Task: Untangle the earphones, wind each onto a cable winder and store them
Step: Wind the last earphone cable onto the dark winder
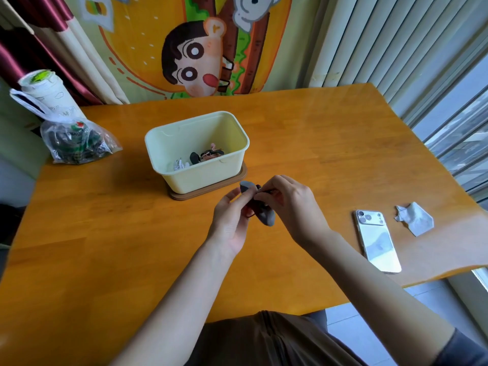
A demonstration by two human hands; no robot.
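I am holding the soft grey rubbery cable winder (267, 218) just above the orange wooden counter (317, 143). My left hand (230, 220) fingers are gripping its middle, and my right hand (293, 207) fingers are pinching the thin dark earphone cable (270, 192). The cable is likely light, limp and easily snagged, so I am judging it best pinched close to the winder.

The box (200, 175) sits on the table (317, 143), a bag (76, 143) to its left. A phone (379, 244) and tissue (416, 219) lie to its right.

Wooden table (317, 133), cartoon wall hanging (184, 43)
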